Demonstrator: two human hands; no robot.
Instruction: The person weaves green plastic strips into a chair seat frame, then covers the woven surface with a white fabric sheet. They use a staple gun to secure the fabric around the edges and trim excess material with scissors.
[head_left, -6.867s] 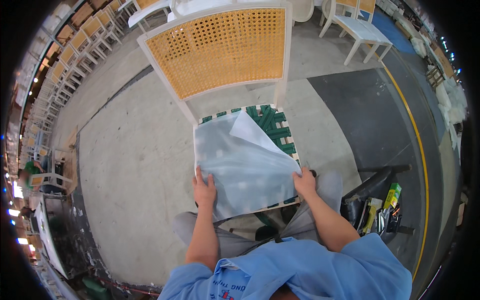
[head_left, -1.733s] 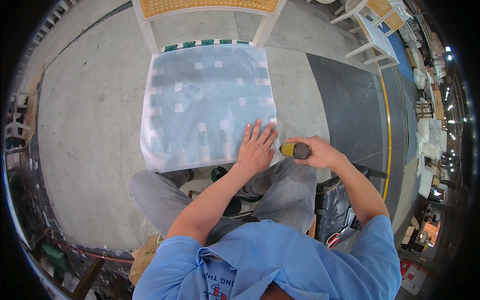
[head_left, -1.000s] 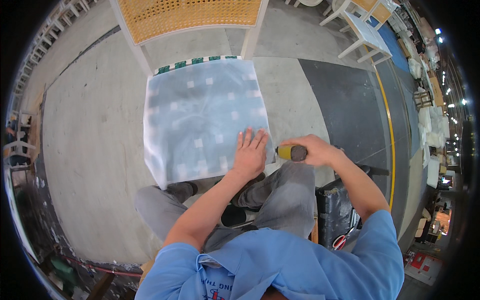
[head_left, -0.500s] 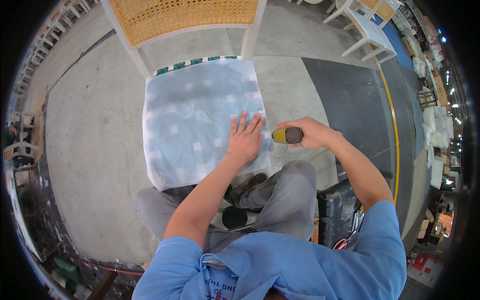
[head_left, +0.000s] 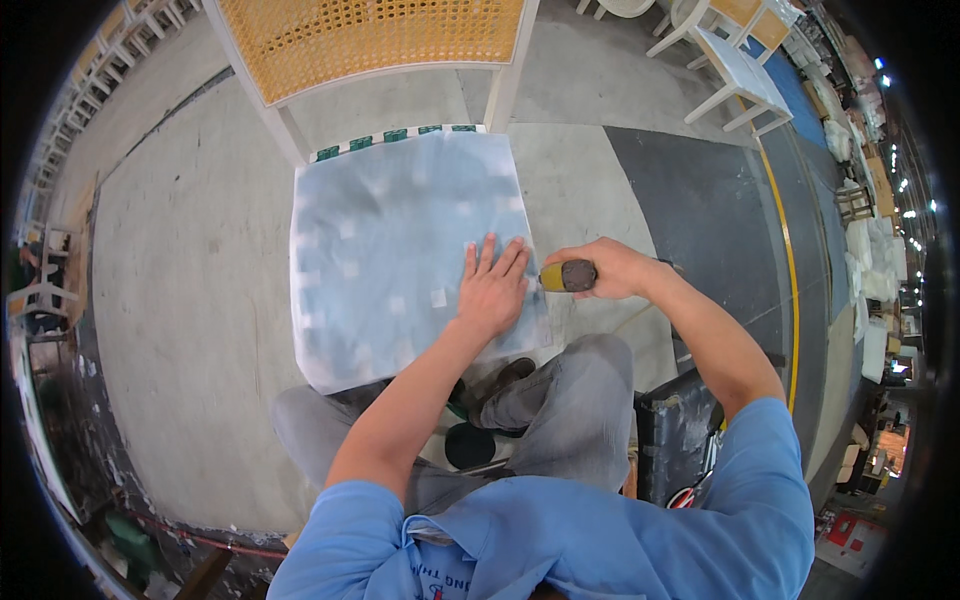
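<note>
White, sheer cloth covers the seat of the chair, and green webbing peeks out only along the strip nearest the chair's back. Near the chair's right edge, the left hand lies palm down on the cloth, fingers spread and straight, resting on it without a pinch. Just off that same edge of the chair, the right hand has its fingers curled around a yellow-and-black tool; whether one of them bears on a trigger I can't tell from where I stand.

To my eye the cloth is light, limp and easily creased, probably a bit slippery, so a flat palm by the chair's edge suits it, and any pull is best taken at a border or corner. The tool seems hard, compact and fairly weighty, best held around its body, clear of the nose.

Its long axis runs crosswise to the chair, dark rounded end away from the seat, narrow nose toward the seat's right edge; contact is unclear. Nearly square, the cloth shows no strong long axis, its sides roughly following the chair's.
</note>
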